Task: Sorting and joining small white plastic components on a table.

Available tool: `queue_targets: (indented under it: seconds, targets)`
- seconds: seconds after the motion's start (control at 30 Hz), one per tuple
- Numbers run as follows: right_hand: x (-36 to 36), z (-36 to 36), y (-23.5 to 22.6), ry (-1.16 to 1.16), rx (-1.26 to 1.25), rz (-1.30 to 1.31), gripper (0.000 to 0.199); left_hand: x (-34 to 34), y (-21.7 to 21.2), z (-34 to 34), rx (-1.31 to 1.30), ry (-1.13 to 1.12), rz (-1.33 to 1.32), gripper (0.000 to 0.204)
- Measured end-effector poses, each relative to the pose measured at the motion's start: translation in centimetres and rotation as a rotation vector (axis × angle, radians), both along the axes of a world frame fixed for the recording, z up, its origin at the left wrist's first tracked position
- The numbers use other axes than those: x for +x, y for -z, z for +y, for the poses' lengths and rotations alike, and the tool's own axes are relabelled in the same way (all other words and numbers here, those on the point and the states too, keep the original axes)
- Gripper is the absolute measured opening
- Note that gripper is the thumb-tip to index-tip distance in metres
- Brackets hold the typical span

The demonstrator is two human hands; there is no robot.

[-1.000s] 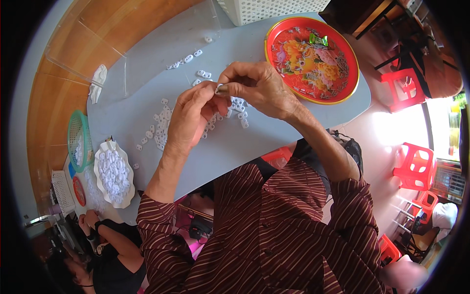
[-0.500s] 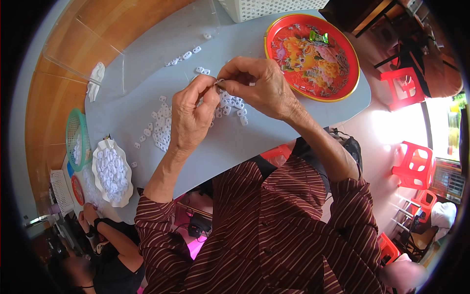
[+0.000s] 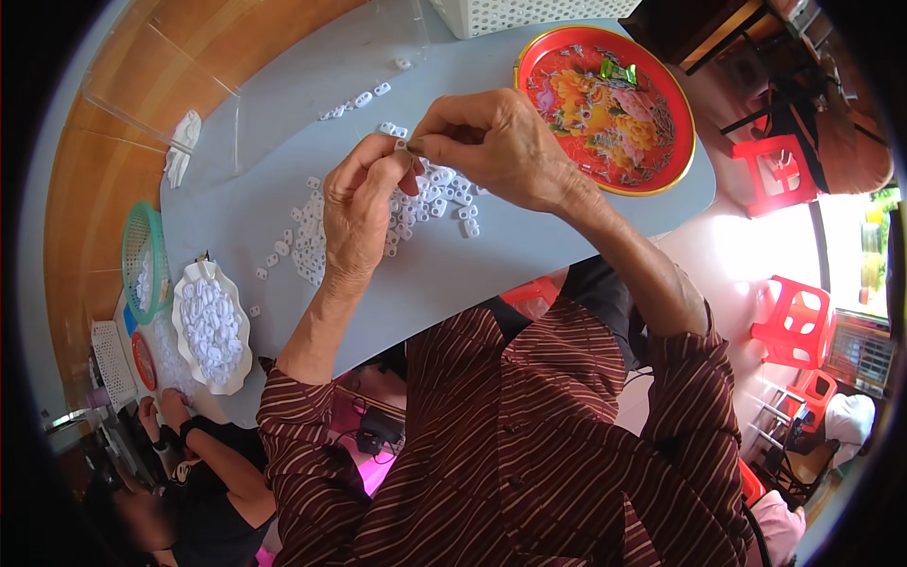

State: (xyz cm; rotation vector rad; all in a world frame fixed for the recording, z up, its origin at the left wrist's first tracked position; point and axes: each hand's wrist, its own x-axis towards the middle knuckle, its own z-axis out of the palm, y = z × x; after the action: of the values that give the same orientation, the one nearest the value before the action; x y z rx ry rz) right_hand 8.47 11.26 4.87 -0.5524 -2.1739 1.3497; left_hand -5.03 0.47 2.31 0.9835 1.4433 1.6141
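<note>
Over the grey table, my left hand (image 3: pixel 361 203) pinches a small white plastic piece (image 3: pixel 401 146) between thumb and forefinger. My right hand (image 3: pixel 510 149) is closed in a pinch right beside it; anything between those fingertips is too small to make out. Below and around my hands lies a loose pile of similar white pieces with dark holes (image 3: pixel 439 194), spreading left behind my left wrist. Farther off are a short row of these pieces (image 3: pixel 363 99) and a lone one (image 3: pixel 403 64). To the right, a red floral tray (image 3: pixel 688 142) holds many tiny metal parts and a green wrapper (image 3: pixel 619 71).
A scalloped white dish (image 3: pixel 244 364) full of white pieces stands at the left edge, beside a green basket (image 3: pixel 142 213). A white perforated basket (image 3: pixel 529 14) is at the far edge. Another person's hands (image 3: pixel 170 406) are at lower left. Red stools (image 3: pixel 794 321) stand right.
Both hands have shifted slightly left, and the white piece now shows between my left fingertips. My right fingers have drawn a little apart from the left ones.
</note>
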Motion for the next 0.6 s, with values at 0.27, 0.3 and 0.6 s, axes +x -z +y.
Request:
queue_targets:
  seconds: [0.27,0.3,0.6]
  targets:
    - [1.1,-1.4,1.2,0.055,-0.104,0.073,0.01,0.3,-0.2,-0.7,-0.144,0.065,0.287,0.021]
    - [1.2,-1.7,1.3,0.034,-0.122,0.073,0.01,0.5,-0.4,-0.8,-0.137,0.076,0.289,0.021]
    - [2.4,-1.4,1.6,0.127,0.064,0.094,0.008,1.3,0.6,-1.1,-0.112,0.085,0.326,0.021]
